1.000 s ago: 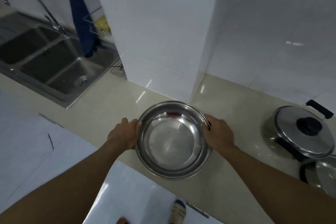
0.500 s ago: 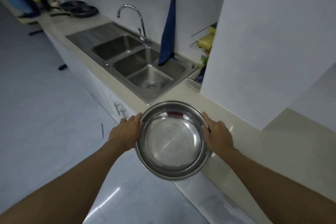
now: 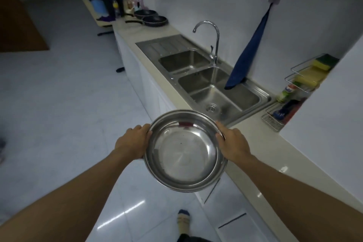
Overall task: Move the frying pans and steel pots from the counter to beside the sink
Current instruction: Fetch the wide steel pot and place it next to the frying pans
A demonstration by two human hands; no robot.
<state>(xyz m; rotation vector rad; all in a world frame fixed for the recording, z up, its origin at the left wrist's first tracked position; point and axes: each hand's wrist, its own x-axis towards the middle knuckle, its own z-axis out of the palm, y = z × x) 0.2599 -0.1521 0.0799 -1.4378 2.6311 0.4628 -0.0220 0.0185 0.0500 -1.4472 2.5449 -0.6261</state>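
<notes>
I carry a shiny steel pot, empty, in the air over the counter's front edge, just before the sink. My left hand grips its left rim and my right hand grips its right rim. The double steel sink with its ribbed drainboard lies ahead along the counter. Beyond the drainboard, two dark frying pans sit side by side on the counter, handles pointing left.
A tall tap rises behind the sink and a blue cloth hangs into the near basin. A wire rack with sponges and bottles stands at the right by a white wall block. Bottles and a dark appliance crowd the far counter end.
The view has swung left along the counter with the pot held between both hands; the lidded pots at the right have left the frame, and the sink and far frying pans came into view.
</notes>
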